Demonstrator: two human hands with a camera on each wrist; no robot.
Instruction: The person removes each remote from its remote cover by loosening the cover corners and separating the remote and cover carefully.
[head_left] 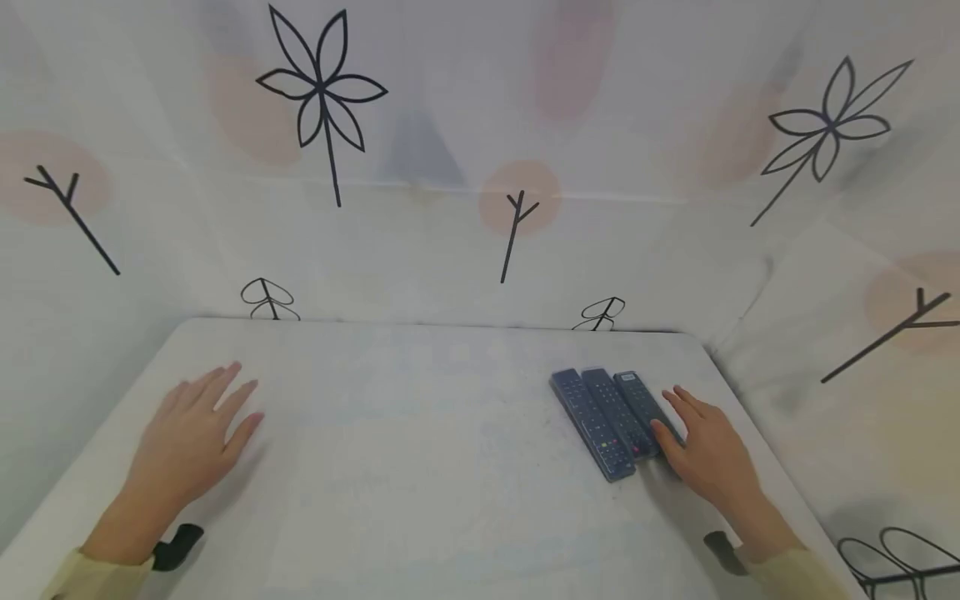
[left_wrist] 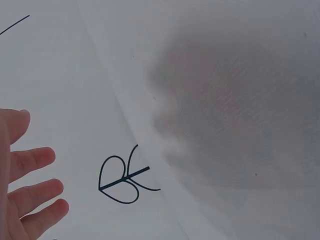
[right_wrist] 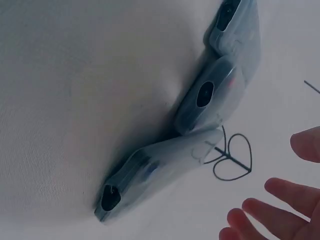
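Three dark remote controls in clear covers lie side by side on the right part of the white table. The left remote (head_left: 592,425) reaches nearest the table's front, the middle remote (head_left: 618,412) lies against it, and the right remote (head_left: 643,402) is partly hidden by my right hand (head_left: 708,450). That hand hovers beside the right remote with fingers extended, holding nothing. In the right wrist view its fingers stand apart from the remotes' ends, such as the lowest remote (right_wrist: 155,167). Far to the left, my left hand (head_left: 191,433) is above the table, fingers spread and holding nothing.
The white table (head_left: 405,467) has rounded far corners. Behind it and at both sides hangs a pale cloth (head_left: 442,250) printed with line-drawn plants and soft coloured shapes. A dark strap part (head_left: 177,547) shows at my left wrist, another (head_left: 724,552) at my right.
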